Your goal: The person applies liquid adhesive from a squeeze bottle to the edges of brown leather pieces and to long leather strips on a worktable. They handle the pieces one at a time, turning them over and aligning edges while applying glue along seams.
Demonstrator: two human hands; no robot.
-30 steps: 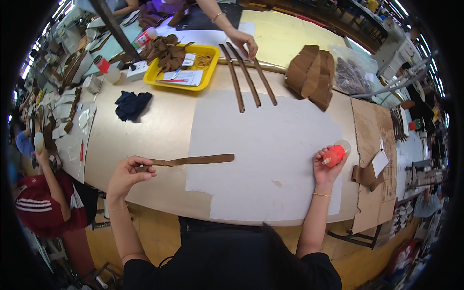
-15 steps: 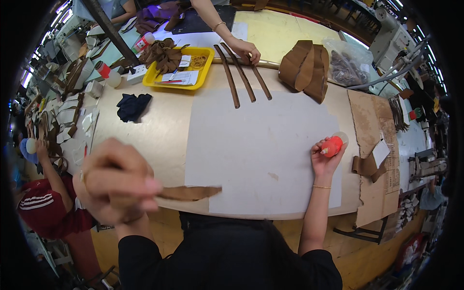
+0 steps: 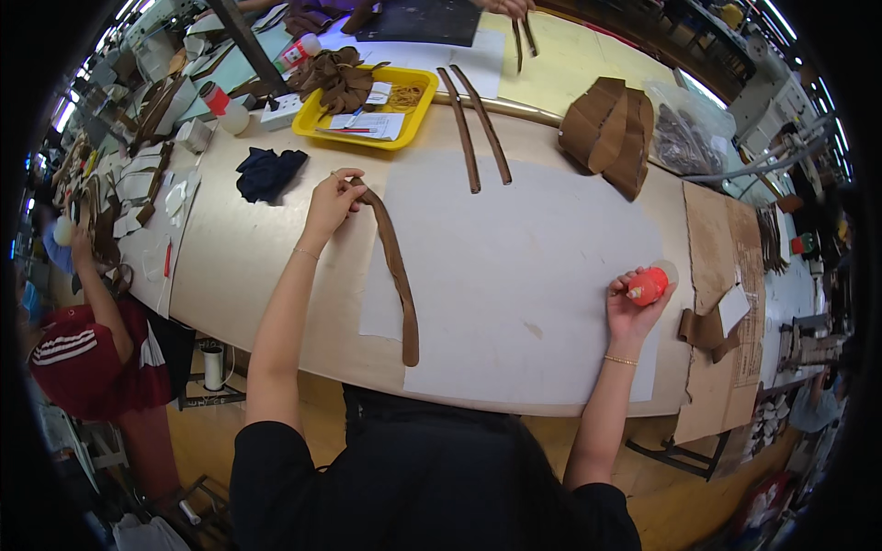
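Note:
My left hand pinches the far end of a long brown strip, which looks like leather or fabric. The strip curves toward me across the left part of a white sheet. In my right hand, at the sheet's right side, is a squeeze bottle with a red top, its pale nozzle pointing toward me. Beyond the sheet lie two narrow dark-brown strips, side by side. Across the table another person's hand holds similar thin strips.
A yellow tray with brown pieces, papers and rubber bands stands at the far left. Dark blue cloth lies nearer. Brown panels and a plastic bag sit far right, cardboard at the right edge.
My left hand has moved from close to the camera to the table, laying the strip lengthwise on the sheet. The other person's hand has drawn back with thin strips, leaving two. My right hand keeps the bottle.

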